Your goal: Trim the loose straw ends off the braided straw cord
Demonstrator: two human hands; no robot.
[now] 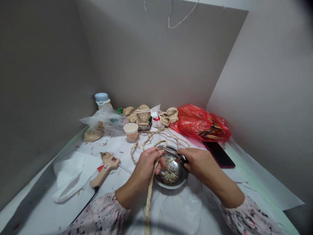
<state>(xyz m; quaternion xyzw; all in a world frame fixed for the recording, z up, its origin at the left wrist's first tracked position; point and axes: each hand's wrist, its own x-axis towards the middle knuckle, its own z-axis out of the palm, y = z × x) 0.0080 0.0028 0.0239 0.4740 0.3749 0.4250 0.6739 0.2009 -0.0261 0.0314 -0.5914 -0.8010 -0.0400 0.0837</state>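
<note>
My left hand (152, 162) is closed around a braided straw cord (149, 199), which hangs down toward me and loops away across the table behind. In my right hand (195, 160) are scissors (172, 150) with black handles, their blades pointing left to the cord just by my left fingertips. Whether the blades touch the cord I cannot tell. Below both hands sits a round metal bowl (171, 186) with straw clippings (169, 174) in it.
A hot glue gun (105, 170) and crumpled white paper (70, 173) lie left. A paper cup (131, 132), woven straw pieces (143, 115) and a red plastic bag (195, 122) stand behind. A phone (220, 155) lies right. Walls enclose the table.
</note>
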